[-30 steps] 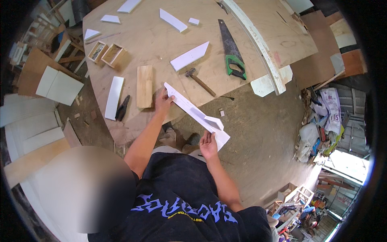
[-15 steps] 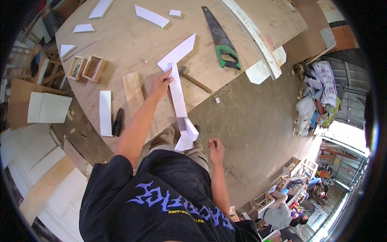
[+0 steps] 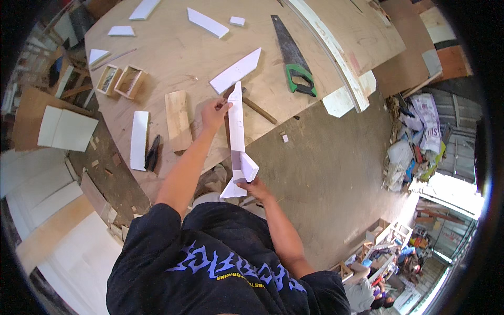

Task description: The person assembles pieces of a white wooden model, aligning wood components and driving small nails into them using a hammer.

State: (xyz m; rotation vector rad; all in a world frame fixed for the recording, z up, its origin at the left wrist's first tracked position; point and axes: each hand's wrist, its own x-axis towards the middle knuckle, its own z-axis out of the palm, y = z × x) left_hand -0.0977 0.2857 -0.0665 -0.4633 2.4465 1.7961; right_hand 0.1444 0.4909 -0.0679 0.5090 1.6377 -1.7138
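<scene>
A long white wooden piece (image 3: 237,126), with shorter angled white pieces joined at its near end, reaches from over the table toward my body. My left hand (image 3: 214,114) pinches its far part between thumb and fingers. At the near end my right hand (image 3: 256,190) grips it beside the angled pieces, thumb on top. A hammer (image 3: 260,111) lies at the table edge, its head partly covered by the long piece. Just beyond the far tip rests a loose white board with a slanted end (image 3: 236,70).
On the table (image 3: 173,58) lie a green-handled handsaw (image 3: 298,68), small wooden boxes (image 3: 130,82), pliers (image 3: 152,153), a bare wood block (image 3: 178,121) and several white offcuts (image 3: 207,22). A long white curved strip (image 3: 331,50) runs along the right. Other people (image 3: 367,291) are at lower right.
My right hand has come in from the right and taken hold of the near end. The long piece has turned slightly and its far tip now sits apart from the loose slanted board.
</scene>
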